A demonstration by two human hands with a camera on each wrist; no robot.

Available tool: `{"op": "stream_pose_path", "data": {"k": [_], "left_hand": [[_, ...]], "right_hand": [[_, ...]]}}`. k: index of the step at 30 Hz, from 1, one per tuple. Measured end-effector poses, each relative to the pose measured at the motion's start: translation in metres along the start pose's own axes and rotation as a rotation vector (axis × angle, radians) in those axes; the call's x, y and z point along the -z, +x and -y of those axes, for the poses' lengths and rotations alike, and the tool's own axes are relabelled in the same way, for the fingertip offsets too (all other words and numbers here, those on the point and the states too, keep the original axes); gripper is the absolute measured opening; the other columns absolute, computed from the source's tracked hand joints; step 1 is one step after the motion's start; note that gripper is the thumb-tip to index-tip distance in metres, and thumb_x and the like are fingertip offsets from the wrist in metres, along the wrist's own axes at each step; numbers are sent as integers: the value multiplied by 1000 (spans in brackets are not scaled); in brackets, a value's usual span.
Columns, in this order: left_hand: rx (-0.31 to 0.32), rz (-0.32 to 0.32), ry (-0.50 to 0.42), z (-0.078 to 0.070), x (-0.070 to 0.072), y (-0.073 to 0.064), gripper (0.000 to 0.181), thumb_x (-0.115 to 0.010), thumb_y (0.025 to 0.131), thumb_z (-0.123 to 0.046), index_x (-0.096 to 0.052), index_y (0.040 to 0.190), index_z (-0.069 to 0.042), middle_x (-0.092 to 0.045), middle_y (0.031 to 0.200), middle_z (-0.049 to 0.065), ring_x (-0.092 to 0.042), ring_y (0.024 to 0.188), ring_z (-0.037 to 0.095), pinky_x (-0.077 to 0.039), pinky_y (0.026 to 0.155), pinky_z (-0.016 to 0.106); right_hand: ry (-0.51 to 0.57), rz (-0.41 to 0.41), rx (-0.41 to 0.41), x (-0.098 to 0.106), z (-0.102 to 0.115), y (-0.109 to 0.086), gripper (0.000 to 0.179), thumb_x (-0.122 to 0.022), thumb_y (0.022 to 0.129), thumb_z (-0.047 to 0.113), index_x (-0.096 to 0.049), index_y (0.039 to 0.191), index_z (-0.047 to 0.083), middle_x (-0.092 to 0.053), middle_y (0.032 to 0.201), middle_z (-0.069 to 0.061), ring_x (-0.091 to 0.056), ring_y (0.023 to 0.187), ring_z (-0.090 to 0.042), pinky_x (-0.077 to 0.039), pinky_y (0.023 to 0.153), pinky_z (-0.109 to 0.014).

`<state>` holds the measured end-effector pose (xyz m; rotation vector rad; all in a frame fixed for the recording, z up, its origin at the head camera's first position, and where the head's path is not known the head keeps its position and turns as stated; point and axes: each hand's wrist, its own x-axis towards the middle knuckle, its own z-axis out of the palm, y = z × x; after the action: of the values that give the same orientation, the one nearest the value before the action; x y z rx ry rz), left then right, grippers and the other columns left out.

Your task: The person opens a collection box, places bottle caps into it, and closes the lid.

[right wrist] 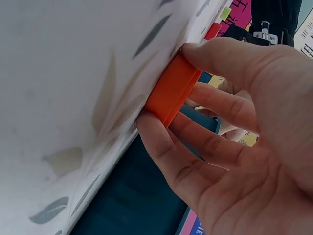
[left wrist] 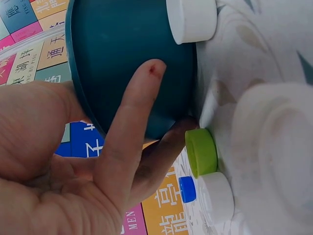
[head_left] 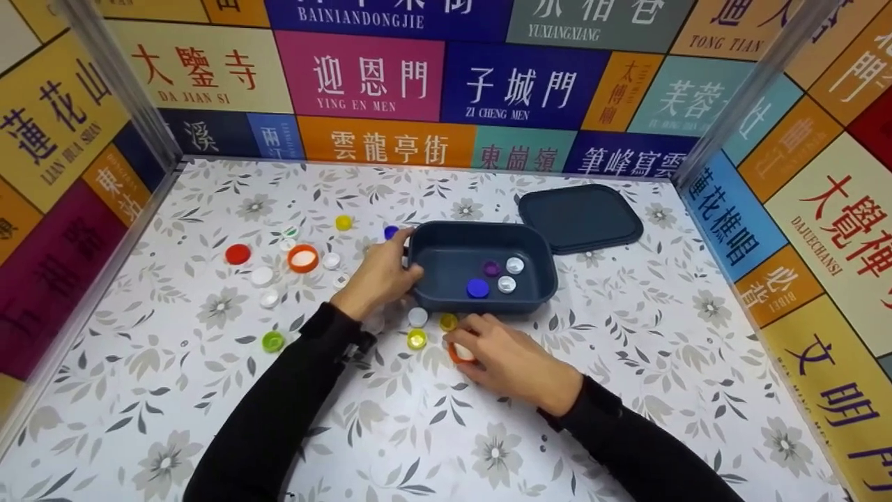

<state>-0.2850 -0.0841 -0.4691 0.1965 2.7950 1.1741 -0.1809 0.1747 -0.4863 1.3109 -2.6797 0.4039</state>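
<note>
My left hand (head_left: 380,275) holds the left end of a dark blue plastic box (head_left: 446,251); in the left wrist view its fingers lie along the outer wall. Inside the box are a blue bottle cap (head_left: 477,288), a purple cap (head_left: 492,268) and two whitish caps (head_left: 515,265). Just in front of the box, my right hand (head_left: 505,359) pinches an orange bottle cap (right wrist: 171,90) by its sides, low at the tabletop. Beside those fingers lie two yellow caps (head_left: 417,339) and a white cap (head_left: 418,317).
Several more loose caps lie to the left, among them a red cap (head_left: 237,254), another orange cap (head_left: 303,259) and a green cap (head_left: 273,341). A dark lid (head_left: 582,216) rests behind the box on the right. Sign-covered panels (head_left: 362,77) border the flower-patterned table (head_left: 627,335).
</note>
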Motion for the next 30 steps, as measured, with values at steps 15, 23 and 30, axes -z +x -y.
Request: {"op": "stream_pose_path", "data": {"k": [15, 23, 30], "left_hand": [[22, 12, -23, 0, 3, 0, 85, -75, 107, -14, -36, 183, -12, -70, 160, 25, -76, 126, 34, -65, 112, 47], [-12, -5, 9, 3, 1, 0, 83, -74, 106, -13, -39, 181, -7, -76, 150, 26, -78, 119, 35, -65, 109, 48], [12, 1, -3, 2, 2, 0, 84, -74, 107, -15, -37, 182, -11, -71, 160, 25, -74, 127, 36, -64, 114, 49]], "right_hand": [[7, 81, 1, 7, 1, 5, 31, -90, 103, 18, -85, 133, 13, -78, 126, -9, -71, 106, -29, -65, 89, -42], [56, 55, 55, 13, -2, 5, 32, -91, 99, 10, -86, 131, 8, -79, 126, -13, -76, 108, -30, -68, 94, -43], [84, 39, 69, 21, -4, 8, 33, -91, 100, 10, -87, 132, 8, -80, 126, -14, -79, 113, -29, -70, 94, -41]]}}
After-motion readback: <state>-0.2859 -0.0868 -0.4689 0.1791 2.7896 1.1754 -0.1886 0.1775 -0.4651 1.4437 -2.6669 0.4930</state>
